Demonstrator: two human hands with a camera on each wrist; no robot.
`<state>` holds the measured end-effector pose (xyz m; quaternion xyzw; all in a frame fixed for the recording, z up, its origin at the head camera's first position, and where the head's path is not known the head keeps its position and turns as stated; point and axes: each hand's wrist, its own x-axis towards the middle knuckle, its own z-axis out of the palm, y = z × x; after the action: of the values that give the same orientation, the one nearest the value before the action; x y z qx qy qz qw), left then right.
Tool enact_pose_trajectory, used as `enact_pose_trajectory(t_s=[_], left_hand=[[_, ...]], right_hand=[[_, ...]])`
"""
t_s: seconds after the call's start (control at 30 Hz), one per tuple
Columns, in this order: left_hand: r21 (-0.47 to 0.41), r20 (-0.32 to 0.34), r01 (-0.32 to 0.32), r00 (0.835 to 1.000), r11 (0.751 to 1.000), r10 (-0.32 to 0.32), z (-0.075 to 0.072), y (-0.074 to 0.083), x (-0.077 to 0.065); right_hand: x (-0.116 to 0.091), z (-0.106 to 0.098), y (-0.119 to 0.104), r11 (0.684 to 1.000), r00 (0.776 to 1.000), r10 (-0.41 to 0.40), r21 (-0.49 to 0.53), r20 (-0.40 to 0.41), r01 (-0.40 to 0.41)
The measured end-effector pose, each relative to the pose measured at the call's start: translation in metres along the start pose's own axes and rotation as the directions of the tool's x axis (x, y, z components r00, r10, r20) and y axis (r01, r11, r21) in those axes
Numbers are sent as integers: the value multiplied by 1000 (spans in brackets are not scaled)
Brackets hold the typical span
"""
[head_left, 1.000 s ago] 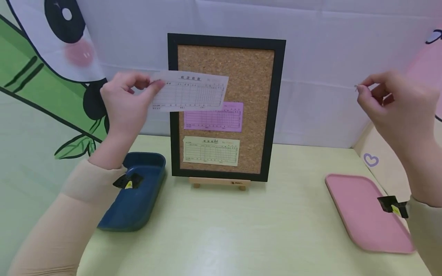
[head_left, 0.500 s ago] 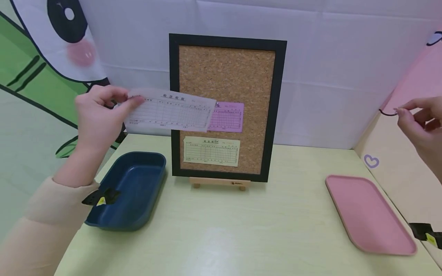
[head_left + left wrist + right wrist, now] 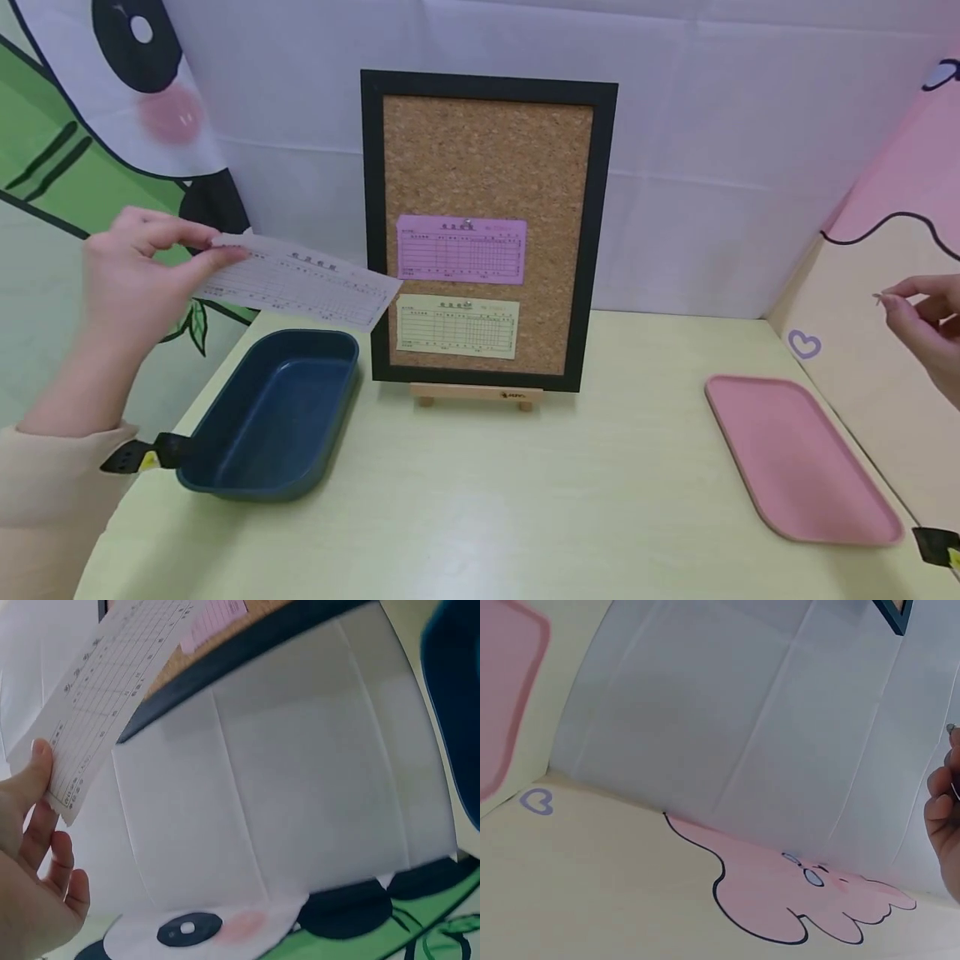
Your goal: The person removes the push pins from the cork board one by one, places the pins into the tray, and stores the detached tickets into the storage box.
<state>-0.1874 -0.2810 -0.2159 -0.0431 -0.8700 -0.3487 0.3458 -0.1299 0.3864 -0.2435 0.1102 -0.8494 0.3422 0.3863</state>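
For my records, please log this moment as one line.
left hand: pinches white receipt | right hand: pinches pin | corkboard: purple receipt, yellow receipt

Blurred, unreadable Chinese headings [image 3: 453, 227] stand along the upper edges of the white slip [image 3: 307, 281], the purple slip [image 3: 461, 255] and, toward the bottom edge of the corkboard [image 3: 487, 158], the yellow slip [image 3: 457, 332]; a dark mark [image 3: 513, 396] near the right end of the wooden stand [image 3: 457, 391] is illegible.

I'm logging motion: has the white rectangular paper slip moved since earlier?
Yes; the slip moved left and down in the head view, against the black-framed cork board.
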Motion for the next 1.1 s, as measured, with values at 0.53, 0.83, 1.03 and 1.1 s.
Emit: enact_pose_trajectory(t_s=[0.53, 0.83, 1.03, 1.1], left_hand=[[300, 328, -152, 943, 942, 47, -27, -66, 6], [312, 539, -127, 840, 942, -65, -19, -89, 9], [277, 625, -196, 781, 941, -22, -6, -99, 7], [263, 645, -225, 764, 938, 2, 1, -103, 4]], right_hand=[[-40, -2, 63, 990, 988, -142, 2, 54, 142], [-66, 11, 76, 992, 988, -123, -30, 92, 126], [-80, 17, 83, 965, 985, -108, -224, 134, 136], [-85, 18, 87, 960, 983, -59, -261, 172, 103]])
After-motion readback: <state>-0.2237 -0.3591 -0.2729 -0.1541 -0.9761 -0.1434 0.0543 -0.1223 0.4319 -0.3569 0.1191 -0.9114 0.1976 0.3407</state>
